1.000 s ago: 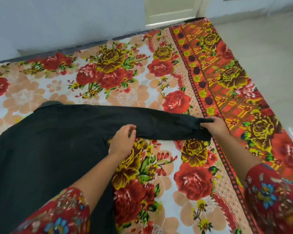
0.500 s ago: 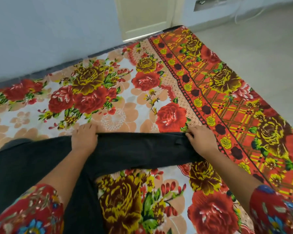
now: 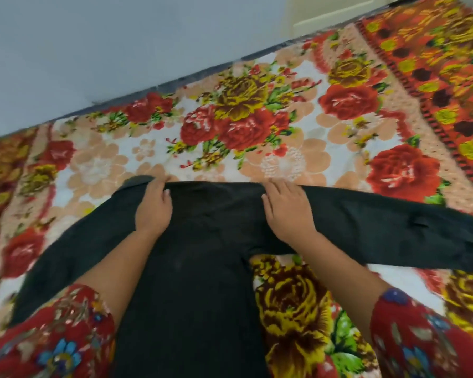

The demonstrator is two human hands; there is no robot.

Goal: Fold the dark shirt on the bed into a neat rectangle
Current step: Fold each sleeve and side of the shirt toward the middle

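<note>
Two bare hands on the dark shirt (image 3: 202, 268) mid-frame, left hand (image 3: 154, 207) pinching its top edge at 11 o'clock, right hand (image 3: 288, 211) fingers spread flat at 1 o'clock, sleeve trailing toward 3 o'clock, open floral bedspread (image 3: 257, 137) at 12.

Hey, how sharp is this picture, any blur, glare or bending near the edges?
Head view: soft motion blur throughout, worst on the floral sleeve and the bedsheet at far right; left hand and right hand fairly clear; wide-angle bending tilts the wall line; even light, no glare; dark shirt shows little detail.
</note>
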